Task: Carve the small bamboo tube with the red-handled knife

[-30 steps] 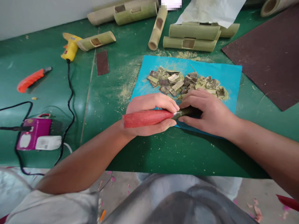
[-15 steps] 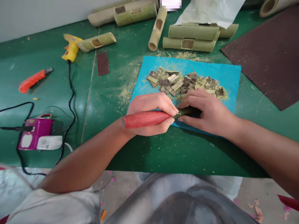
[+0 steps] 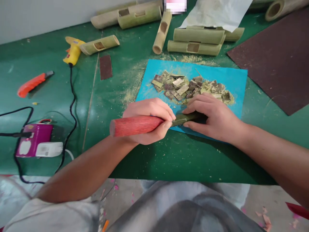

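My left hand point(image 3: 149, 119) is closed around a tool with a thick red wooden handle point(image 3: 137, 125). Its working end is hidden behind my fingers, so the kind of tool does not show. A dark green bamboo piece point(image 3: 180, 120) lies low over the front edge of the blue sheet point(image 3: 156, 67). My right hand point(image 3: 210, 111) grips that piece from above, thumb on the near side and fingers on the far side. The fingertips of my left hand are close to its left end. Just beyond my hands, small bamboo chips point(image 3: 178, 85) and shavings are heaped on the sheet.
Cut bamboo tubes point(image 3: 195, 47) with square openings lie along the back. At left are a yellow glue gun point(image 3: 72, 51), an orange utility knife point(image 3: 33, 84) and a purple box point(image 3: 33, 140) with cables. A dark brown board point(image 3: 272, 64) lies at right.
My left hand and the red-handled tool have drawn back to the left, baring more of the bamboo piece. My right hand stays nearly in place on it.
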### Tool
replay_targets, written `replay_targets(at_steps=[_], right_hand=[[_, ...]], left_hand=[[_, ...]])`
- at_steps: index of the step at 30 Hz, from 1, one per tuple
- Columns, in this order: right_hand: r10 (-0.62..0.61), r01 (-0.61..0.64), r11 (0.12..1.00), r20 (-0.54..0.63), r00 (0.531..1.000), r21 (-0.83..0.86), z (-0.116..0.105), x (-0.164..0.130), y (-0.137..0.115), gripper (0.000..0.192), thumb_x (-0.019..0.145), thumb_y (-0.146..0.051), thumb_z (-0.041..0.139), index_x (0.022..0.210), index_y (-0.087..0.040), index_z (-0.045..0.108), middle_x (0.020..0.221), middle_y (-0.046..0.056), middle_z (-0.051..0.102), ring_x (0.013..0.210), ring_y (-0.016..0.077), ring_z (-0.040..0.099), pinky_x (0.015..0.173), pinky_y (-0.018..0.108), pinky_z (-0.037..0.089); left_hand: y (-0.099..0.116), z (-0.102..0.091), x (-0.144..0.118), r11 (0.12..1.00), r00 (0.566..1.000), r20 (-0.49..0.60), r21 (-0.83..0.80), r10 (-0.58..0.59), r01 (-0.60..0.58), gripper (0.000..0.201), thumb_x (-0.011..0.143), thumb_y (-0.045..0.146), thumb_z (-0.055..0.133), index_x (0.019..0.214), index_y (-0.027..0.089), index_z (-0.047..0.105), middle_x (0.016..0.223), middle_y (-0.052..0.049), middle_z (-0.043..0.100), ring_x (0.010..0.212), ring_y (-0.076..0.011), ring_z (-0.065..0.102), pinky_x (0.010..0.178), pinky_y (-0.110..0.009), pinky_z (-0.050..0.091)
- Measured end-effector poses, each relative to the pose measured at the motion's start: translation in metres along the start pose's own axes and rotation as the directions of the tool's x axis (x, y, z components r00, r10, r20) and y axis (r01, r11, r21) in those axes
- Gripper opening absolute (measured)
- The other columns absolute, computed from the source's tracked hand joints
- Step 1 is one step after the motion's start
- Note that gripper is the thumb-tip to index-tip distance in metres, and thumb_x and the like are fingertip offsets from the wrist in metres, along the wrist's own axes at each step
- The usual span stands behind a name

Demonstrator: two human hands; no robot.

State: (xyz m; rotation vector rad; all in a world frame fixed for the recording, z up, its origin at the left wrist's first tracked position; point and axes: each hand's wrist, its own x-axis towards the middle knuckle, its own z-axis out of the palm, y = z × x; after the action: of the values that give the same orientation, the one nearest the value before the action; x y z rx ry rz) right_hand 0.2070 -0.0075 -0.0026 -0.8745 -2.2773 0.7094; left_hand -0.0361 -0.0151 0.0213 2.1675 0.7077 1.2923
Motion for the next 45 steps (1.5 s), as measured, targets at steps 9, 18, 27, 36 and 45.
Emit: replay_targets(at_steps=[9,18,27,36,45], right_hand=[[0.039,-0.039,0.999,0.036,0.999,0.012,-0.0033,-0.0003,-0.0022,0.01,0.091,-0.03,0.073,0.098,-0.025,0.07,0.1,0.008,0.073,0.095,0.0267,0.065,0.086,0.044,0.051],[0.068,-0.07,0.997,0.063,0.996,0.031,-0.0035,0.0007,-0.0024,0.01,0.089,-0.031,0.073,0.098,-0.027,0.071,0.099,0.007,0.073,0.096,0.0283,0.066,0.087,0.047,0.052],[0.068,-0.068,0.998,0.094,0.993,0.005,-0.0052,0.0015,-0.0035,0.011,0.089,-0.028,0.07,0.1,-0.026,0.069,0.1,0.008,0.072,0.096,0.0297,0.064,0.085,0.047,0.051],[0.053,-0.054,0.999,0.121,0.991,0.003,-0.0071,0.0001,0.0001,0.014,0.088,-0.025,0.069,0.102,-0.027,0.067,0.104,0.007,0.073,0.097,0.028,0.064,0.087,0.046,0.051],[0.033,-0.034,0.999,0.079,0.996,0.017,-0.0047,-0.0022,-0.0004,0.013,0.087,-0.02,0.068,0.1,-0.024,0.069,0.099,0.008,0.068,0.095,0.0273,0.062,0.082,0.042,0.049]], left_hand=[[-0.0025,-0.0033,-0.0023,0.998,1.0,-0.017,-0.07,0.006,-0.007,0.032,0.094,0.056,0.072,0.092,0.024,0.074,0.088,-0.003,0.081,0.077,-0.0165,0.079,0.071,-0.028,0.067],[0.0008,-0.0008,-0.0005,1.0,0.989,0.147,0.021,0.018,-0.021,0.019,0.087,0.035,0.085,0.1,0.026,0.074,0.095,-0.003,0.083,0.085,-0.0168,0.081,0.079,-0.025,0.067],[-0.0033,-0.0003,-0.0036,0.989,0.977,0.162,0.037,0.135,-0.142,0.025,0.084,0.025,0.086,0.106,0.025,0.074,0.098,-0.005,0.083,0.084,-0.0173,0.081,0.078,-0.026,0.068],[-0.0043,0.0011,-0.0054,0.988,0.982,0.134,0.063,0.13,-0.139,0.024,0.085,0.03,0.086,0.107,0.029,0.074,0.099,-0.003,0.084,0.082,-0.0172,0.081,0.078,-0.026,0.069],[0.0034,0.003,0.003,0.999,0.985,0.166,0.0,0.053,-0.054,0.016,0.087,0.022,0.084,0.099,0.022,0.074,0.09,-0.002,0.083,0.082,-0.0152,0.08,0.077,-0.024,0.066]])
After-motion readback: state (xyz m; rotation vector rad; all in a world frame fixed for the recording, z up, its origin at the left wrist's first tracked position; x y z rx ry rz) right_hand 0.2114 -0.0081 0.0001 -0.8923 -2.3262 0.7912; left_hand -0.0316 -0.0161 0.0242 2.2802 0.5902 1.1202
